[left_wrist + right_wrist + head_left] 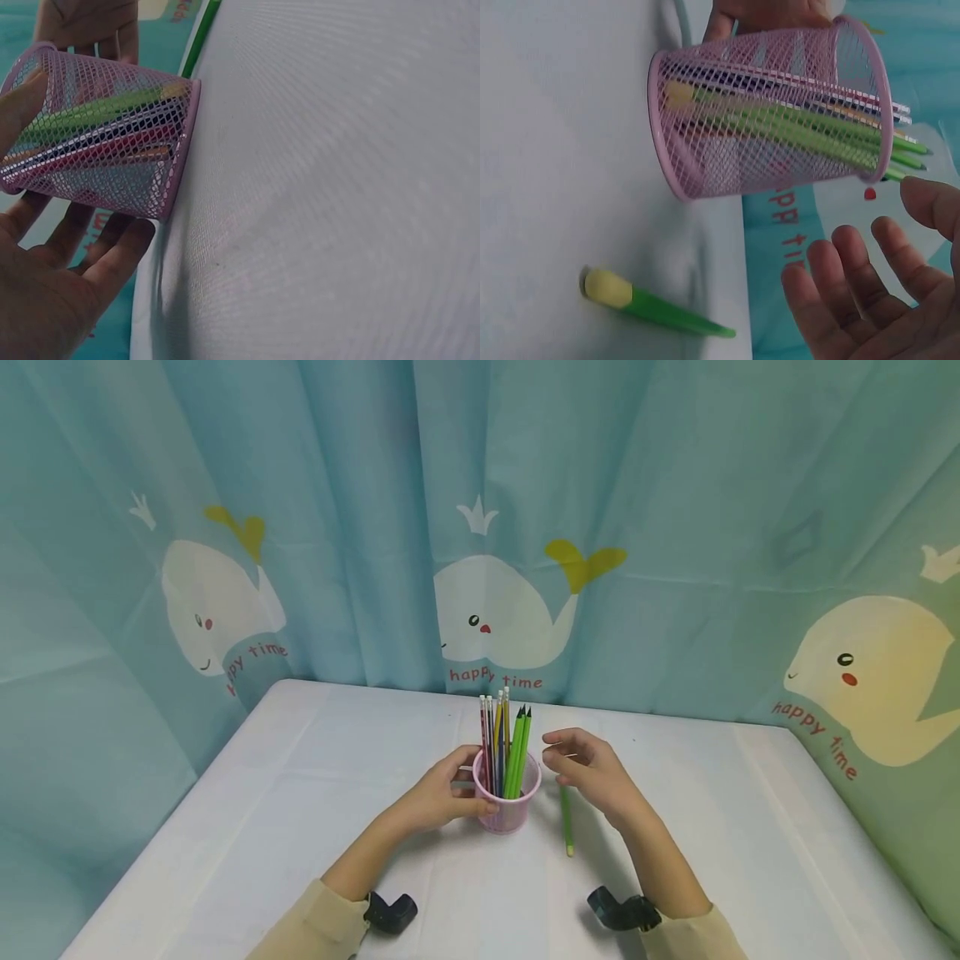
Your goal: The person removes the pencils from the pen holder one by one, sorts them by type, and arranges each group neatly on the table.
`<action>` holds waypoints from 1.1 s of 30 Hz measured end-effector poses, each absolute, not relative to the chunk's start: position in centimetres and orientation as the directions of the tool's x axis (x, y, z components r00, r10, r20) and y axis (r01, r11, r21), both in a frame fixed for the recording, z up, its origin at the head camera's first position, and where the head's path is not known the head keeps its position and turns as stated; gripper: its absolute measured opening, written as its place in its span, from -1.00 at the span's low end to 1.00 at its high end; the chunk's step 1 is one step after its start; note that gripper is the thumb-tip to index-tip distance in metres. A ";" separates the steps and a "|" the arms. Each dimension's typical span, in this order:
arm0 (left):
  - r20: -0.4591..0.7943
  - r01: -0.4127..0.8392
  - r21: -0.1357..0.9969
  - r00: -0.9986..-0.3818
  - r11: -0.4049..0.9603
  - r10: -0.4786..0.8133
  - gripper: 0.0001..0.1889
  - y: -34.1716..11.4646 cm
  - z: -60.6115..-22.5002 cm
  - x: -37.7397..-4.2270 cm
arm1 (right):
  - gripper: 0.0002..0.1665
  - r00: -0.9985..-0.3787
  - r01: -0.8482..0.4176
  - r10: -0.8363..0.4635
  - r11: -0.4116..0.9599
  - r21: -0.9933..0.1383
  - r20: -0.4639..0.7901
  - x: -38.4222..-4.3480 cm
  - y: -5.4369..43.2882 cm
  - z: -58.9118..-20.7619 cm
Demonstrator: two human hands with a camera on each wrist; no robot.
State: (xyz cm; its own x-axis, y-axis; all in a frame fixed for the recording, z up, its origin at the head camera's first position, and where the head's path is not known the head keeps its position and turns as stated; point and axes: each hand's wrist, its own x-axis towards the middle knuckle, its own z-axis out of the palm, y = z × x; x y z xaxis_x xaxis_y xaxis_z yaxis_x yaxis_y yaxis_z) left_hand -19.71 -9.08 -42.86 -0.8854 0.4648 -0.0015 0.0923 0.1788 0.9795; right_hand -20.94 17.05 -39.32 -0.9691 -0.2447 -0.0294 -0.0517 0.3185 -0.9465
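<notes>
A pink mesh pencil cup [512, 817] stands upright on the white table, several pencils in it. Among them are bright green pencils [810, 126] with dark points up, and yellow and dark striped pencils [496, 727] with white ends up. My left hand [438, 792] holds the cup from its left side, thumb at the near wall and fingers around the far side. Beside the cup's right rim my right hand [592, 772] hovers with loosely bent fingers, nothing between them. Below it, a single green pencil [567, 827] with a yellow end [609, 288] lies on the table.
The white-covered table [337, 735] reaches back to a blue curtain [360, 527] printed with white whales. A dark wrist mount [392, 913] sits on the left wrist and a similar mount [622, 910] on the right, both above the near part of the table.
</notes>
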 end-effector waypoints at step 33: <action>0.015 0.106 0.980 -0.882 0.167 0.470 -0.20 -9.1 -42.8 -19.8 | -0.62 -0.960 -0.135 -0.273 0.244 -0.960 0.066 -20.3 14.7 -40.1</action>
State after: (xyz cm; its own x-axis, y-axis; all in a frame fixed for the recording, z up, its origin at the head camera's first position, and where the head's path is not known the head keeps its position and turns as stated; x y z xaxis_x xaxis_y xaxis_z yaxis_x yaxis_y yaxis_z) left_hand -19.78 -9.08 -42.81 -0.8825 0.4701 0.0148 0.1055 0.1672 0.9803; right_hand -20.33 14.74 -40.05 -0.9598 -0.2730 0.0659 -0.1353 0.2437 -0.9604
